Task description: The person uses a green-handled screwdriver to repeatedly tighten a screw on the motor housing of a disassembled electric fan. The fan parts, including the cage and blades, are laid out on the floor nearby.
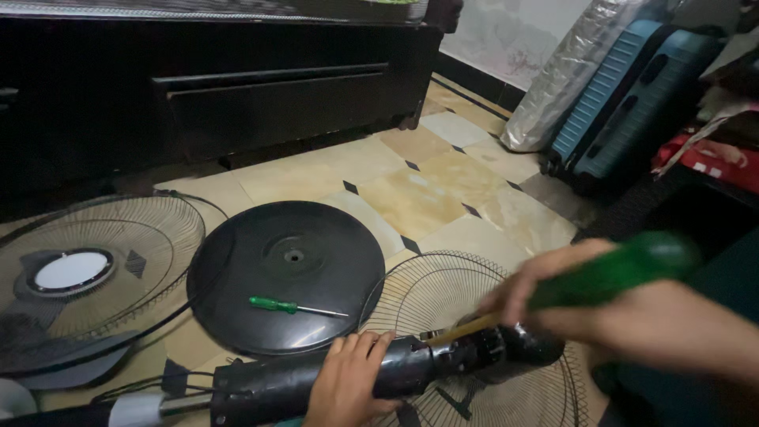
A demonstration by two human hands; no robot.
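My left hand [348, 378] grips the black fan pole and motor housing [411, 368] that lies across the floor near me. My right hand [632, 312] holds a large screwdriver with a green handle [613, 273], its shaft [466, 328] angled down to the motor end of the housing. The hand and handle are blurred. A small green screwdriver [288, 306] lies on the round black fan base [286, 275].
A wire fan guard [443, 296] lies under the motor. Another guard with a white centre disc [75, 273] is at the left, over grey fan blades. A dark cabinet stands behind; blue suitcases [624, 99] and a silver-wrapped bundle at the right.
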